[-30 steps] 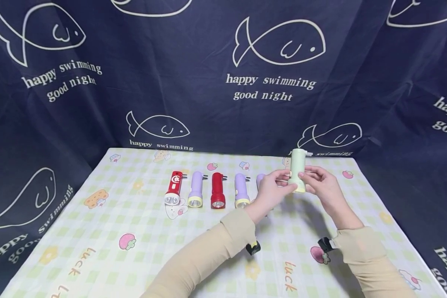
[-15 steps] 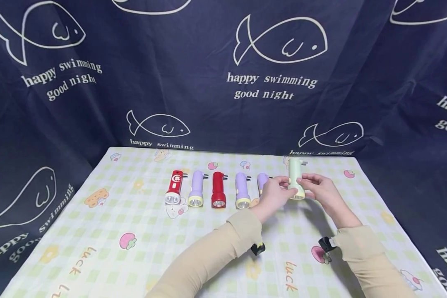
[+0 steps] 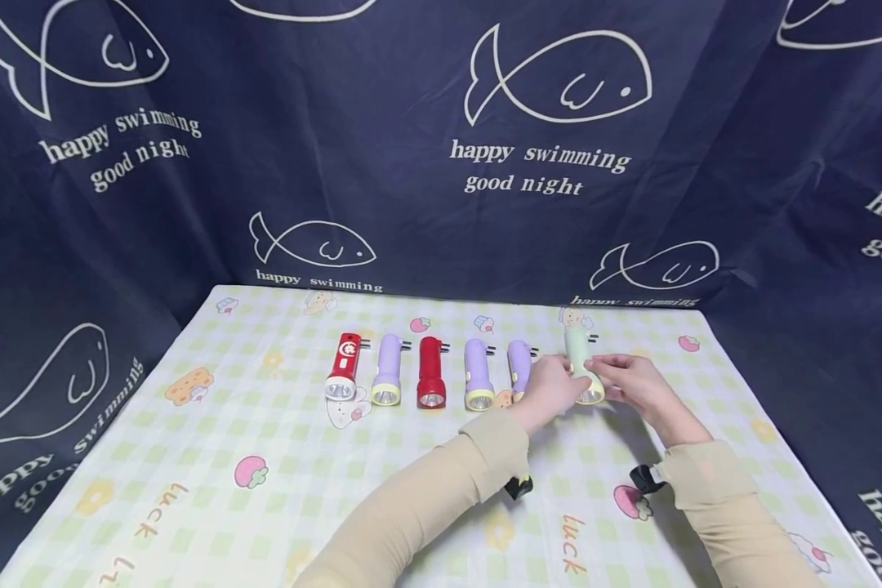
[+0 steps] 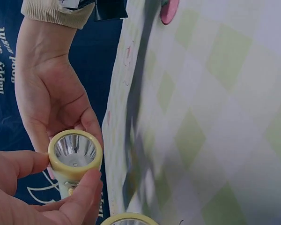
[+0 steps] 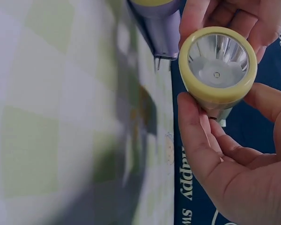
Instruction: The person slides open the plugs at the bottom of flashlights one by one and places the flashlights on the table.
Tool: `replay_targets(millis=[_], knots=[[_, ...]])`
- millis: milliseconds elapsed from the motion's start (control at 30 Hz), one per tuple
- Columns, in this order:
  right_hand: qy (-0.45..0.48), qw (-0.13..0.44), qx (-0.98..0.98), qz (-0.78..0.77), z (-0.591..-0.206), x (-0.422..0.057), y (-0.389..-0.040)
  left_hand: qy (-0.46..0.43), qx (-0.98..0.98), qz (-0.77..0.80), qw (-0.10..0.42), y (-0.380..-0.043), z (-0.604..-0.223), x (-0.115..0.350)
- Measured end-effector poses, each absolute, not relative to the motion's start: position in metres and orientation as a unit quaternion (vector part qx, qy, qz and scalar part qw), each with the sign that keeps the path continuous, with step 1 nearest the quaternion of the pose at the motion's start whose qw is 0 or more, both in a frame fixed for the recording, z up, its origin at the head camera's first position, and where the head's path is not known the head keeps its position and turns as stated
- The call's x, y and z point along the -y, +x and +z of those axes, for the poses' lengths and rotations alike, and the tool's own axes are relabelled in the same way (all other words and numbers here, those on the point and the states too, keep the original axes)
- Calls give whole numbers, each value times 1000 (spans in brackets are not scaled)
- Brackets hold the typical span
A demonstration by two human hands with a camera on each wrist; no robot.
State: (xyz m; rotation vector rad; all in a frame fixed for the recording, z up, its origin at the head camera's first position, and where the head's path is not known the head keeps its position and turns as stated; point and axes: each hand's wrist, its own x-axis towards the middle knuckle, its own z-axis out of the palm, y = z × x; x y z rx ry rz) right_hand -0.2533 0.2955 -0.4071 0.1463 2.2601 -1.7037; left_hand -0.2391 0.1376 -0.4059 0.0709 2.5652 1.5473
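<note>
Both hands hold a pale green flashlight point(image 3: 577, 353) with a yellow head ring and plug prongs at its back end. My left hand point(image 3: 553, 390) pinches it from the left, near the head. From the other side, the thumb and fingers of my right hand point(image 3: 638, 387) grip it. The clear lens point(image 5: 217, 70) faces me in both wrist views. Whether its body touches the table cannot be told. A purple flashlight point(image 3: 518, 359) lies just left of it, its head partly hidden behind my left hand.
Leftward in a row lie a purple flashlight point(image 3: 476, 363), a red one point(image 3: 429, 367), another purple one point(image 3: 388, 359) and a red-and-white one point(image 3: 346, 359). A checked cloth covers the table point(image 3: 213, 433). Dark fabric point(image 3: 412, 122) hangs behind.
The green flashlight has come down towards the table between both hands, its lens turning more into view. My left hand has shifted slightly right, showing more of the nearest purple flashlight.
</note>
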Motion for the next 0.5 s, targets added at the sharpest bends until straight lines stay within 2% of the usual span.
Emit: replay_targets(millis=[500], knots=[[55, 173, -792, -583, -427, -298, -259, 44, -923, 375, 80, -245, -413, -143]])
